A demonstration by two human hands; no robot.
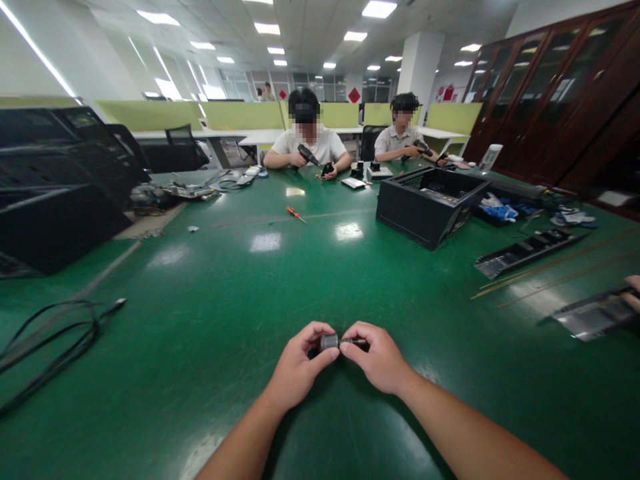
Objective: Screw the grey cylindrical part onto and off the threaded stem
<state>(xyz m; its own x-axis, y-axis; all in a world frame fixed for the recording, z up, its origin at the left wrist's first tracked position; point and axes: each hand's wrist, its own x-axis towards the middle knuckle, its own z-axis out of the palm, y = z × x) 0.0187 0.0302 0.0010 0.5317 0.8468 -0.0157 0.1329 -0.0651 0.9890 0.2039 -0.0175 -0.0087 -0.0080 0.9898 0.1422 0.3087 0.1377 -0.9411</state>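
Low over the green table (235, 307), my two hands are close together, their fingertips nearly meeting. My left hand (303, 360) is closed around a short dark grey cylinder (329, 342), thumb in front and fingers behind. Between the thumb and fingers of my right hand (377, 357) is a slim dark rod-like piece (359, 342), lying roughly level and in line with the cylinder. Whether the two pieces touch or are joined, I cannot tell. Fingers cover part of both, and their exact kind does not show.
A black cable (85, 333) lies at left, near a large black case (55, 193). An orange screwdriver (295, 213) rests ahead. Rightward are an open black metal case (425, 207), a metal rail (530, 253) and thin sticks (520, 273). Two people opposite hold power drills (307, 155); another person's hand (633, 290) shows at right.
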